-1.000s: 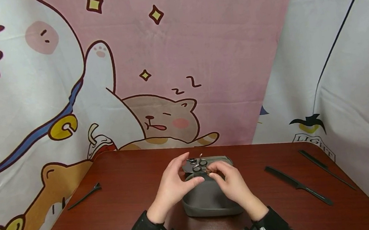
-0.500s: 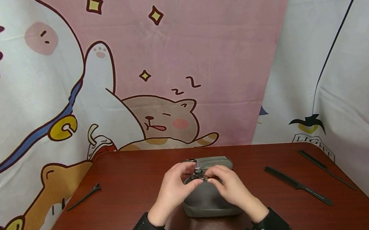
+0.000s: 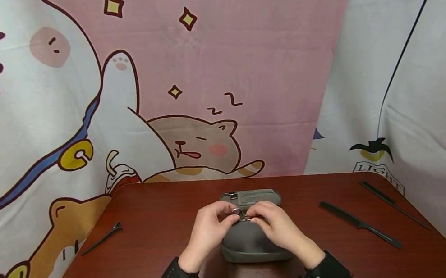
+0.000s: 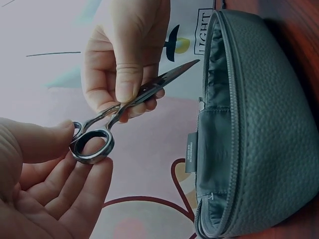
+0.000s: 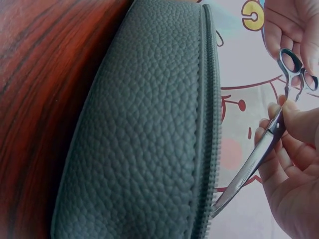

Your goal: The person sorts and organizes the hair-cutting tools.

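Silver hairdressing scissors, with dark-lined finger rings, are held between both hands above the open pouch. My left hand grips the ring end, its thumb and fingertips on the rings in the left wrist view. Nearer the pivot, my right hand pinches the scissors between thumb and fingers. The blades lie together, with their tip pointing toward the zip edge in both wrist views. Beneath the hands stands the grey-green grained pouch, its zip undone and its lid folded back. In the head view my fingers hide most of the scissors.
Metal rings show at the left of the lid. A hair clip lies at the table's left. Toward the right lie a wide dark comb and a thin-handled comb. A printed cloth hangs behind the brown table.
Both hands have come slightly lower and nearer with the scissors. The left hand, spread wide beside the rings earlier, has closed its thumb and fingers on them.
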`<state>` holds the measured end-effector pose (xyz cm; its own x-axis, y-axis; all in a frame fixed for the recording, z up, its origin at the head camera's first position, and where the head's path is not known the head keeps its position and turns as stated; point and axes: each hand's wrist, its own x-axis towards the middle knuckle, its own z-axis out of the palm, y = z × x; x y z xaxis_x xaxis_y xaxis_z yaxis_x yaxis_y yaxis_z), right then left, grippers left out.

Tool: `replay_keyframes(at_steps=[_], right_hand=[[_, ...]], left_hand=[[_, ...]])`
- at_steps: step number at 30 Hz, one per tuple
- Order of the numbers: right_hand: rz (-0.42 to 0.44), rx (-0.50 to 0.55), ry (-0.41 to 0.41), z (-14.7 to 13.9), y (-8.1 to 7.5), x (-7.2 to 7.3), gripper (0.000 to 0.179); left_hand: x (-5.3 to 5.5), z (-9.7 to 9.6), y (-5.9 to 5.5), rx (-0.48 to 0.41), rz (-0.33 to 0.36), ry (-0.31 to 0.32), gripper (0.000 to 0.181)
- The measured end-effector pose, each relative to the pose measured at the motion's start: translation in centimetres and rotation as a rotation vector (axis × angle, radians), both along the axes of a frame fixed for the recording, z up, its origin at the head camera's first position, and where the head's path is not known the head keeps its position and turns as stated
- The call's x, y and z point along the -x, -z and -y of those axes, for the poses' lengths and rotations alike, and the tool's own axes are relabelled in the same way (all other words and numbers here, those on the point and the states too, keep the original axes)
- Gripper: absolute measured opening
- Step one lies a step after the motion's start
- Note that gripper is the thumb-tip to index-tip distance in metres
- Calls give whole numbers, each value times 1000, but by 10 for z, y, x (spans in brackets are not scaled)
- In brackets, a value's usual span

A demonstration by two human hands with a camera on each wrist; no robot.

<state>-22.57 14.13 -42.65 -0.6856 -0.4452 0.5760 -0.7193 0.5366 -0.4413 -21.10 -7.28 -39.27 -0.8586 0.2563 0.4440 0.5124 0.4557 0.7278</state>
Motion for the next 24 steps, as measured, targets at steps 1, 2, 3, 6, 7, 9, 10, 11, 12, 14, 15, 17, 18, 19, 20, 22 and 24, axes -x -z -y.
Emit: replay_keyframes(at_steps=[1, 2, 3, 6, 7, 9, 10, 11, 12, 14, 15, 17, 18, 19, 20, 22, 24], right_hand=[[3, -1, -3, 0, 0, 0, 19], [6, -3, -5, 0, 0, 0, 19], [9, -5, -7, -1, 0, 0, 19], [15, -8, -12, -1, 0, 0, 19], [16, -8, -15, -1, 0, 0, 19], [17, -8, -21, -1, 0, 1, 19], [18, -7, -24, -2, 0, 2, 19], [19, -6, -27, -2, 0, 2, 19], [21, -4, -28, -2, 0, 3, 19], [30, 0, -29, -2, -1, 4, 20], [38, 1, -28, -2, -2, 4, 20], [54, 1, -26, -3, -3, 4, 20], [63, 0, -26, -3, -4, 5, 20], [74, -2, -26, -4, -5, 5, 19], [84, -6, -28, -4, -5, 5, 19], [104, -7, -34, -6, -6, 5, 19], [126, 1, -39, -8, -7, 5, 19]], left_hand=[[0, 0, 0, -2, 9, -2, 10], [0, 0, 0, 2, 15, -8, 10], [0, 0, 0, 2, 16, -6, 10], [1, 1, 1, -4, 10, -12, 10], [1, 1, 2, -5, 2, -13, 10], [2, 1, 4, -15, -18, -13, 10], [2, 1, 5, -23, -25, -15, 10], [3, 1, 6, -32, -32, -14, 10], [3, 1, 6, -40, -36, -14, 10], [3, 1, 7, -60, -33, -18, 10], [3, 1, 7, -70, -26, -20, 10], [4, 1, 7, -87, -7, -26, 10], [4, 1, 7, -94, 2, -29, 10], [4, 1, 7, -104, 13, -29, 9], [5, 1, 7, -115, 24, -28, 9], [6, 2, 8, -138, 45, -29, 8], [7, 3, 9, -170, 62, -23, 7]])
